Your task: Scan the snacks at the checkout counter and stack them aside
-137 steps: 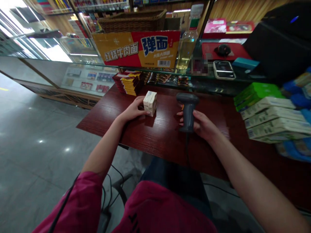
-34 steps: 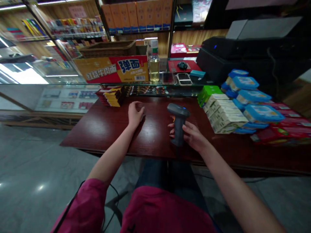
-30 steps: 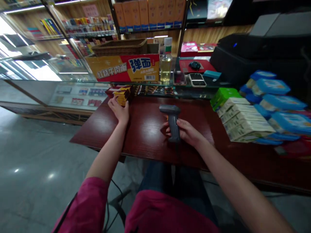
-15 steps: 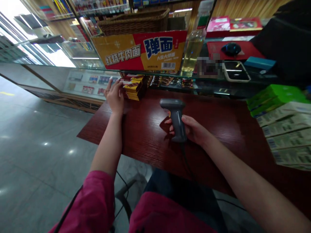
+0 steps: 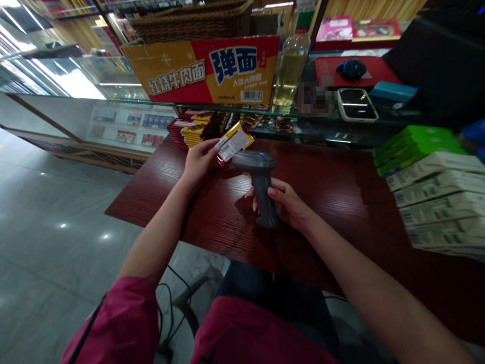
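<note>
Between the thumb and fingers of my left hand point(image 5: 201, 161) is a flat snack packet point(image 5: 235, 143) in red and yellow wrapping, its white label and barcode facing up toward me. My right hand point(image 5: 286, 202) is wrapped round the handle of a grey barcode scanner point(image 5: 264, 189). The scanner's head points left, close beside the packet, and a small blue light glows on its top. A stack of similar red and yellow packets point(image 5: 193, 132) lies at the back left of the brown table point(image 5: 322, 172), behind my left hand.
A red and yellow carton point(image 5: 212, 96) stands on the glass shelf behind, next to a bottle of yellowish liquid point(image 5: 291, 65). A phone point(image 5: 357, 105) and a mouse point(image 5: 351, 69) lie further right. Stacked green and white boxes point(image 5: 435, 187) occupy the table's right side.
My left hand has taken a packet from the stack and brought it right, in front of the scanner. A blue light now shows on the scanner. The whole view has shifted slightly.
</note>
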Demonstrator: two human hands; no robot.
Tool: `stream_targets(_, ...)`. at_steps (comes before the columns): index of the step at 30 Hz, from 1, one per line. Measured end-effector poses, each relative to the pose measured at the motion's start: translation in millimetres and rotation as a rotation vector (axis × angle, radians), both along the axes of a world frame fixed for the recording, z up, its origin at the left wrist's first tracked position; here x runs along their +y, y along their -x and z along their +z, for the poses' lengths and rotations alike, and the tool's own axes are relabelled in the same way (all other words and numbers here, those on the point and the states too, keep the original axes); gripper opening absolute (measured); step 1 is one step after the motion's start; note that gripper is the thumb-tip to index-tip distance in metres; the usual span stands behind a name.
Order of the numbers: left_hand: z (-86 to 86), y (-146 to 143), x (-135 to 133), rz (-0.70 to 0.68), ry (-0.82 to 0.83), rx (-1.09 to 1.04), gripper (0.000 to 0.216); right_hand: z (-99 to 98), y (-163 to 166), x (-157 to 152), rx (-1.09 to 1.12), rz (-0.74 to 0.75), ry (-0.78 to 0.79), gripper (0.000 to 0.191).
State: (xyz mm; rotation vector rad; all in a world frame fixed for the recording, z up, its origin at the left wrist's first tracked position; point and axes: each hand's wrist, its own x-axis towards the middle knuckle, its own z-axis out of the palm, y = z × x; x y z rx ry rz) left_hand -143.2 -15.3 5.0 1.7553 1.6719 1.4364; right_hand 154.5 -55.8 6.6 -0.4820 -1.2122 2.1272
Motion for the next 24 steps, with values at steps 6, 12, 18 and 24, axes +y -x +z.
stream_targets(6, -6.7, -13, 0, -0.114, 0.119, -0.038, 0.033, 1.6, 3, 1, -0.029, -0.086, 0.01, 0.052)
stream_targets(12, -6.4, -14, -1, -0.112, 0.117, -0.009, 0.03, 2.3, 4, 1, -0.053, -0.09, 0.014, 0.052)
stream_targets(18, -11.0, -13, 2, -0.057, 0.117, -0.001, 0.026, 1.9, 4, 0, -0.067, -0.064, -0.009, 0.051)
stream_targets(24, -5.9, -16, -2, -0.067, 0.035, 0.063, 0.027, 0.3, 0, 1, -0.031, -0.071, 0.012, 0.052)
